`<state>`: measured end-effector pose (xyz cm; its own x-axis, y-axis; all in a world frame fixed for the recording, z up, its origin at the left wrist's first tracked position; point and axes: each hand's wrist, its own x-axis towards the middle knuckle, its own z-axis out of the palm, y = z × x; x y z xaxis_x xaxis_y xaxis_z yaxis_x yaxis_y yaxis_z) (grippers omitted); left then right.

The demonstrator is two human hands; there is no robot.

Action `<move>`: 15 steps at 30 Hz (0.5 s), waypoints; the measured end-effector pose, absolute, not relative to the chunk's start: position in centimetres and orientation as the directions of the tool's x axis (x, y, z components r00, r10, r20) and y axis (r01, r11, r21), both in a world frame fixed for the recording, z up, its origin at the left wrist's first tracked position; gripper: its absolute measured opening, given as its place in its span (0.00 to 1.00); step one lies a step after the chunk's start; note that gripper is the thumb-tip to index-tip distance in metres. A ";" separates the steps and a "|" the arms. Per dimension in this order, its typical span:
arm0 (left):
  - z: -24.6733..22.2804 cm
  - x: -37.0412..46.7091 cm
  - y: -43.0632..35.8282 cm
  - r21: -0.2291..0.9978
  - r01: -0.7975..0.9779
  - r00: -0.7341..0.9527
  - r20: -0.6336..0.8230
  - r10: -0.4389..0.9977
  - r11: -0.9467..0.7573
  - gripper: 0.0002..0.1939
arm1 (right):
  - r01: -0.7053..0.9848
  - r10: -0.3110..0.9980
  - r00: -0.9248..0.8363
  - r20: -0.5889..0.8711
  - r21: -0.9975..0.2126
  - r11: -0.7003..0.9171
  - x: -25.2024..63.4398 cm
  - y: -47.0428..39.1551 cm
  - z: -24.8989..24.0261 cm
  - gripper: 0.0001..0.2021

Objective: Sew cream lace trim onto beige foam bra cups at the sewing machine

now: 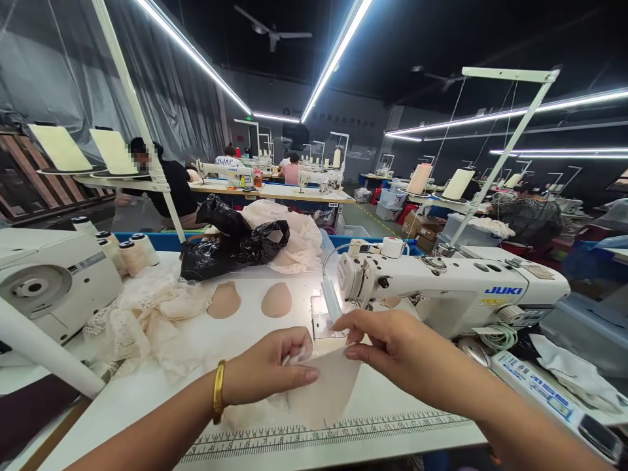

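Observation:
My left hand (pixel 262 367), with a gold bangle at the wrist, is closed on the left edge of a thin beige fabric piece (pixel 328 389). The fabric hangs over the table's front part, above a printed ruler strip (pixel 324 435). At its upper right corner, my right hand (pixel 397 343) pinches the cloth between thumb and fingers. The right fingertips are close to the needle area of a white sewing machine (pixel 441 281), partly hiding the lit needle plate (pixel 321 324). Two beige teardrop-shaped pads, a left one (pixel 224 301) and a right one (pixel 276 299), lie behind my left hand.
Cream lace fabric (pixel 157 307) is heaped at the left, near thread cones (pixel 132 255) and another machine (pixel 53 281). A black plastic bag (pixel 230 245) and more lace (pixel 289 229) sit at the back. A thread stand (pixel 510 157) rises at right. People work beyond.

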<state>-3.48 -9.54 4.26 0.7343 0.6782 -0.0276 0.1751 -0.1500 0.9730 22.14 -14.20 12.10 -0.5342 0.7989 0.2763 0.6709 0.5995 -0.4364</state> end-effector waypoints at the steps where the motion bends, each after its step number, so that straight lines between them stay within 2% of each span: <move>1: 4.6 -3.9 -9.2 0.925 0.238 0.666 0.067 0.743 -0.297 0.17 | 0.679 0.777 -0.504 0.377 -0.384 0.626 21.8 -14.0 11.2 0.14; 3: 5.5 -4.7 -8.4 0.704 0.383 0.551 0.346 0.759 -0.599 0.10 | 0.674 0.641 -0.462 0.612 -0.227 0.703 20.9 -13.7 8.9 0.13; 5: 5.8 -5.4 -7.8 0.347 0.478 0.546 0.602 0.583 -0.807 0.08 | 0.665 0.457 -0.421 0.784 -0.076 0.743 19.7 -13.3 6.1 0.13; 7: 5.4 -5.9 -7.5 0.014 0.514 0.644 0.655 0.396 -0.858 0.11 | 0.661 0.372 -0.401 0.837 -0.016 0.750 18.8 -12.6 3.0 0.14; 8: 4.8 -5.9 -7.5 -0.087 0.525 0.700 0.611 0.371 -0.847 0.12 | 0.662 0.375 -0.420 0.826 -0.003 0.749 18.7 -12.0 1.4 0.14; 9: 4.1 -5.8 -7.5 -0.132 0.532 0.748 0.535 0.392 -0.836 0.11 | 0.668 0.391 -0.455 0.800 0.015 0.744 18.7 -11.4 -0.2 0.13; 10: 3.3 -5.5 -7.6 -0.128 0.537 0.785 0.439 0.438 -0.834 0.10 | 0.665 0.417 -0.501 0.758 0.029 0.746 18.9 -10.7 -1.6 0.13; 12: 1.8 -4.5 -7.9 -0.037 0.533 0.823 0.252 0.508 -0.845 0.11 | 0.624 0.444 -0.607 0.658 0.049 0.780 19.8 -9.2 -4.0 0.13; 15: 0.2 -2.3 -7.6 0.043 0.498 0.857 0.124 0.499 -0.866 0.07 | 0.581 0.469 -0.676 0.569 0.019 0.814 21.6 -7.3 -5.7 0.11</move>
